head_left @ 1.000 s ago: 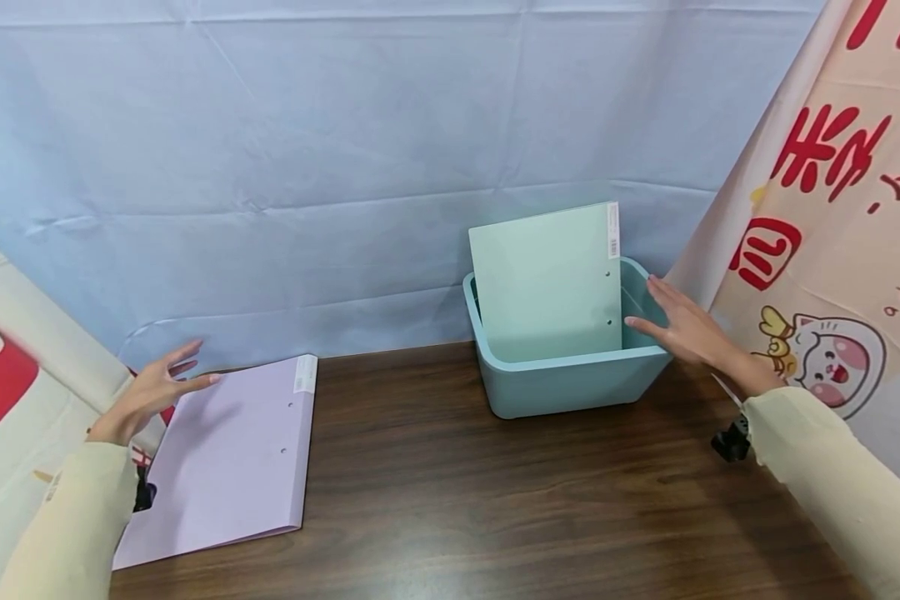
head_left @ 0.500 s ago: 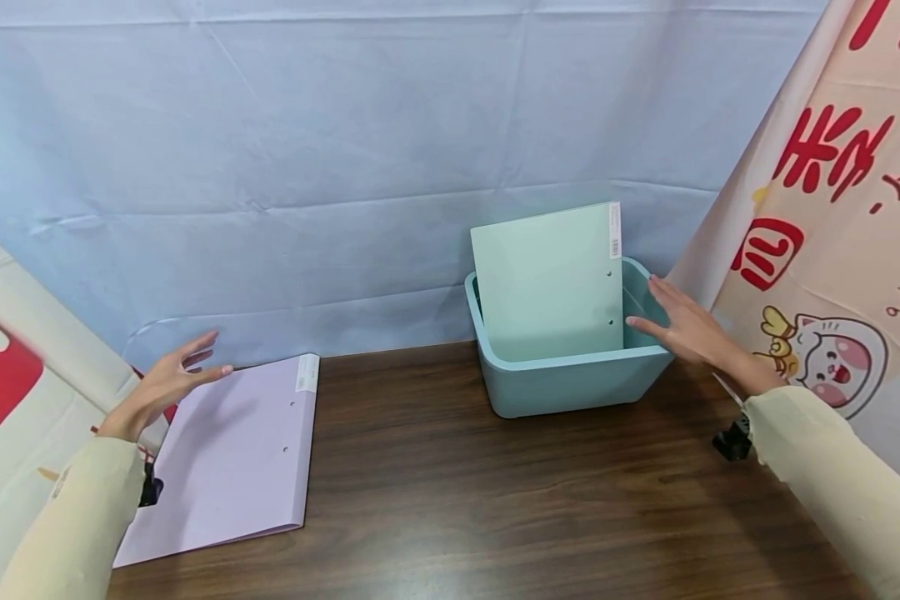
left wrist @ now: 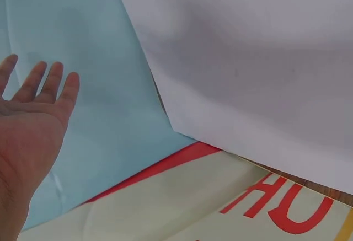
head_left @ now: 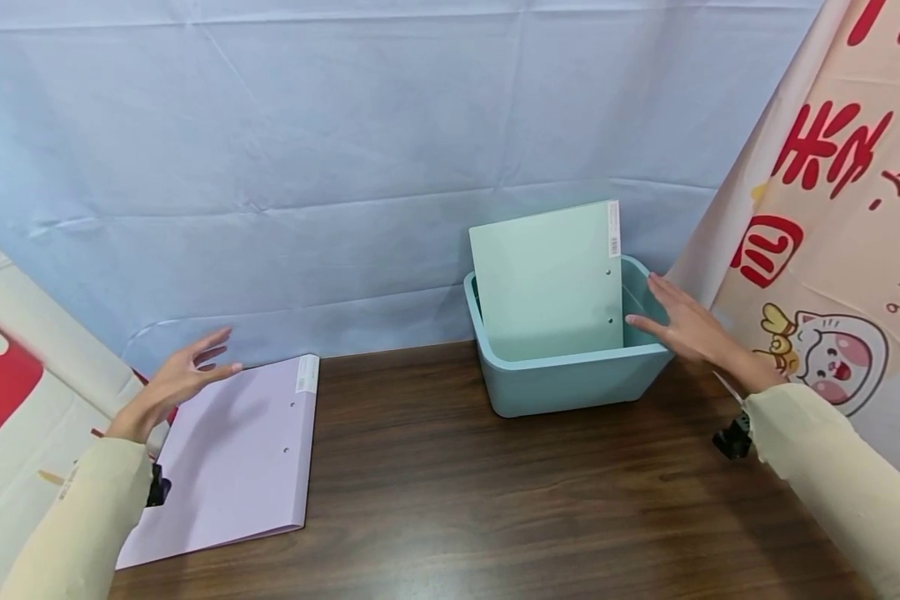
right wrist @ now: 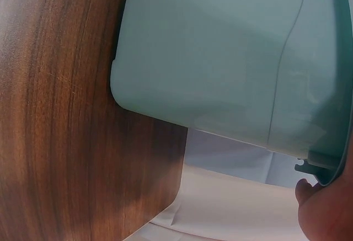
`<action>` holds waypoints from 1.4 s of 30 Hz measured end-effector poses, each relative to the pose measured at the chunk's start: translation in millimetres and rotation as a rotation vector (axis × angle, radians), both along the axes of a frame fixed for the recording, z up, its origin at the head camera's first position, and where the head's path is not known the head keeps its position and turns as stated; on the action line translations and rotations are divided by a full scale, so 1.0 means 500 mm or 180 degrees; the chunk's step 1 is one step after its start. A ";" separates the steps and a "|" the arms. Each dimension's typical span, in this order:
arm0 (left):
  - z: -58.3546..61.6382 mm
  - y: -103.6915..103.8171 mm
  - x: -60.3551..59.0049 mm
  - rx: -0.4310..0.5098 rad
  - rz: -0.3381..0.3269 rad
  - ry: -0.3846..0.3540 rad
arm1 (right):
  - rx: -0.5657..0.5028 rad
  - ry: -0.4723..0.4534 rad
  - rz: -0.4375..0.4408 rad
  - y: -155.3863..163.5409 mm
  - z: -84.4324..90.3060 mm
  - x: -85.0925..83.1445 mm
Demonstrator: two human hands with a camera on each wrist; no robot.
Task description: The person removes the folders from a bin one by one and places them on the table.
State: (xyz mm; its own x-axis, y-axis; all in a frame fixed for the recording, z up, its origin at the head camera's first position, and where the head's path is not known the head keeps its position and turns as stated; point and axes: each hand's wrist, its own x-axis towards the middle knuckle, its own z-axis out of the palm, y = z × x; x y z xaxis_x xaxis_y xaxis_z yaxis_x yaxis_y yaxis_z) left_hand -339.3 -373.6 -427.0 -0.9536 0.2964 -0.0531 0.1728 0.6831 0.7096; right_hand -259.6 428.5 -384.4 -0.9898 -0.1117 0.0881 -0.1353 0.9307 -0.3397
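This looks like a makeshift recording corner set up as a small office desk, not a lived-in room. A dark wood-grain tabletop (head_left: 450, 492) is closed in at the far side by a creased pale blue cloth backdrop (head_left: 330, 150). Printed banners hang to the left (head_left: 7, 392) and right (head_left: 832, 233); the right one bears red characters and a cartoon figure. The things laid out are office goods: a lilac folder (head_left: 232, 458) lying flat at the near left, and a mint green folder (head_left: 547, 279) standing in a teal plastic bin (head_left: 570, 387) at the far right.
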 end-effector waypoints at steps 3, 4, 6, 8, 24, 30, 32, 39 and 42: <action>-0.002 0.008 0.003 0.0046 -0.0047 0.0022 | 0.0006 0.0011 0.0001 -0.001 0.001 -0.002; -0.003 0.011 0.005 0.0057 -0.0055 0.0030 | 0.0005 0.0015 0.0004 -0.001 0.001 -0.003; -0.004 0.016 0.008 0.0102 -0.0083 0.0044 | 0.0009 0.0024 0.0017 -0.002 0.002 -0.004; -0.004 0.020 0.012 0.0146 -0.0093 0.0053 | 0.0016 0.0030 0.0030 -0.002 0.003 -0.005; 0.008 0.061 0.016 0.0329 -0.0235 0.0037 | 0.0051 0.0014 0.0032 -0.010 0.005 -0.005; 0.021 0.085 0.018 0.0387 -0.0279 0.0057 | 0.0053 0.0014 0.0030 -0.010 0.004 -0.003; 0.024 0.093 0.018 0.0409 -0.0295 0.0061 | 0.0052 0.0018 0.0036 -0.010 0.005 -0.001; 0.027 0.117 0.011 0.0505 -0.0397 0.0093 | 0.0065 0.0000 0.0006 -0.007 0.002 0.002; 0.028 0.126 0.011 0.0537 -0.0436 0.0123 | 0.0069 -0.0003 -0.0003 -0.005 0.000 0.003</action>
